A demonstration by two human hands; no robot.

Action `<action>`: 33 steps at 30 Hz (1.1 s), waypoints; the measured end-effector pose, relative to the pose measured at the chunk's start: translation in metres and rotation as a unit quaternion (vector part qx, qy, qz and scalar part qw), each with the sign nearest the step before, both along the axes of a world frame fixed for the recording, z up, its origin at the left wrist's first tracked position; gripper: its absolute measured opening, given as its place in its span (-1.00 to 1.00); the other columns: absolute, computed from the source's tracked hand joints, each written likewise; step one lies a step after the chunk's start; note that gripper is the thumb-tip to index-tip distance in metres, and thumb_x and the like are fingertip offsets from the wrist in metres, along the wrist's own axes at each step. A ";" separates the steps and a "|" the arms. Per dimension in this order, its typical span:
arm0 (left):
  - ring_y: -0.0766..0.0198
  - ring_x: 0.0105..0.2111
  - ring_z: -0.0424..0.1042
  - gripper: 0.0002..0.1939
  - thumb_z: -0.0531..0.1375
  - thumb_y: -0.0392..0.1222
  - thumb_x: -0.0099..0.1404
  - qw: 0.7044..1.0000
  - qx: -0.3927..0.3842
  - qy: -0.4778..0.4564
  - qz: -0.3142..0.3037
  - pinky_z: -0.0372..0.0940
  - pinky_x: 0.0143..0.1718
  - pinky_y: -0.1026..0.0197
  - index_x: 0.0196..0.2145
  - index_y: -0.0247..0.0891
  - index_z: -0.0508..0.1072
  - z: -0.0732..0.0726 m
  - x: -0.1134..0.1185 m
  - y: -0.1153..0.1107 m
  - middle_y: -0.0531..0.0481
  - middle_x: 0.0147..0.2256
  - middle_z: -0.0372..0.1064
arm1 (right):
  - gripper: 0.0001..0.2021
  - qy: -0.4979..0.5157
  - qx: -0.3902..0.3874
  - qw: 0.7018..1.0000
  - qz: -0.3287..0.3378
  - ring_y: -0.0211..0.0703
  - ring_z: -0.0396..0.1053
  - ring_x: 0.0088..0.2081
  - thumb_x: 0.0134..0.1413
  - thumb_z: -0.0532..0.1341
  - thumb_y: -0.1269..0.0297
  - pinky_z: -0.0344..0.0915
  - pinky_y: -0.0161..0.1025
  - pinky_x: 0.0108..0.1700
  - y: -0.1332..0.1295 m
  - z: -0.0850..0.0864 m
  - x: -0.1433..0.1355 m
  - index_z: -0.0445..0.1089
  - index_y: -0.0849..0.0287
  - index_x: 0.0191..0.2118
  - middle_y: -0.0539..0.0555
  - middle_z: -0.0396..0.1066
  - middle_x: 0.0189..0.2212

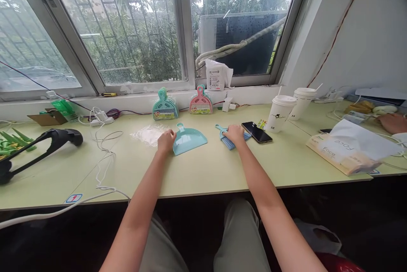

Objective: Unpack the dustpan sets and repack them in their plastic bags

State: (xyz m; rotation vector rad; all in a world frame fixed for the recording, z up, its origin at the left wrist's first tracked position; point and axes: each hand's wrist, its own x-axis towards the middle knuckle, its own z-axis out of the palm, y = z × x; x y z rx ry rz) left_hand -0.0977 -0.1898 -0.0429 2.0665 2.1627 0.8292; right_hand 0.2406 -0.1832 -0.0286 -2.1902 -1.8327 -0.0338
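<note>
Left hand: the left hand (165, 140) was laid on the pale green desk (203, 170) at about 11 o'clock from the viewer, fingers curled loosely against the left edge of a teal dustpan (188, 140); whether the pan was gripped or only touched could not be told.
Right hand: the right hand (234, 133) was pressed palm down over a small blue brush (229, 138) at about 1 o'clock — its fingers were spread flat over the bristles rather than closed round the handle.
Dustpan: it was lain flat on the desk, handle pointed toward 12 o'clock, between the two hands and apart from the brush.
Brush: its handle was seen jutting out at 10 o'clock from under the hand.
Plastic bag: a clear plastic bag (149, 134) was lain just beside the left hand, at its 9 o'clock.
Phone: a dark phone (256, 132) was placed just beside the right hand, at its 3 o'clock.
Packed sets: a teal set (165, 105) and a pink set (200, 101) were stood against the window sill at 12 o'clock.
Cups: two white lidded cups (281, 112) were stood further out at 2 o'clock.
Another person: a hand (393, 123) was seen at the far 3 o'clock edge — a co-worker's.
</note>
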 end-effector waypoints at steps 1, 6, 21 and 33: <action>0.04 -0.19 0.43 -0.74 0.01 0.01 0.34 1.000 -0.017 0.010 -0.006 0.19 -0.25 0.16 -0.33 -0.15 0.39 0.000 0.000 0.000 -0.15 -0.25 0.46 | -0.63 0.003 -0.014 1.000 -0.004 0.19 0.32 0.05 0.00 0.28 0.13 0.21 -0.07 -0.08 0.001 0.000 0.000 0.52 0.26 -0.11 0.37 0.42 -0.03; 0.04 -0.24 0.43 -0.77 -0.01 -0.11 0.32 0.998 -0.023 0.053 -0.020 0.16 -0.30 0.16 -0.41 -0.16 0.38 0.000 0.012 -0.003 -0.12 -0.35 0.46 | -0.68 -0.004 -0.021 1.000 -0.019 0.13 0.38 0.00 -0.04 0.29 0.15 0.14 -0.09 -0.05 0.002 0.000 0.006 0.54 0.24 -0.18 0.31 0.50 -0.13; 0.05 0.10 0.26 -0.47 0.27 -0.10 0.18 0.928 0.147 0.058 -0.337 0.26 0.07 0.03 0.09 -0.14 0.28 -0.001 0.063 -0.018 -0.14 0.09 0.22 | -0.79 0.067 0.000 0.958 0.278 -0.05 0.37 -0.11 0.03 0.27 0.05 -0.02 -0.09 -0.02 -0.008 0.002 -0.031 0.54 0.02 -0.28 0.01 0.54 -0.16; 0.15 -0.13 0.43 -0.63 0.02 -0.45 0.30 0.884 0.128 0.269 -0.361 0.31 -0.20 0.15 -0.05 -0.18 0.45 -0.006 0.064 -0.022 -0.12 -0.13 0.45 | -0.84 0.092 0.037 0.947 0.307 -0.11 0.38 -0.19 0.09 0.27 0.13 0.07 -0.19 -0.11 -0.014 -0.011 -0.064 0.54 0.06 -0.27 0.03 0.52 -0.17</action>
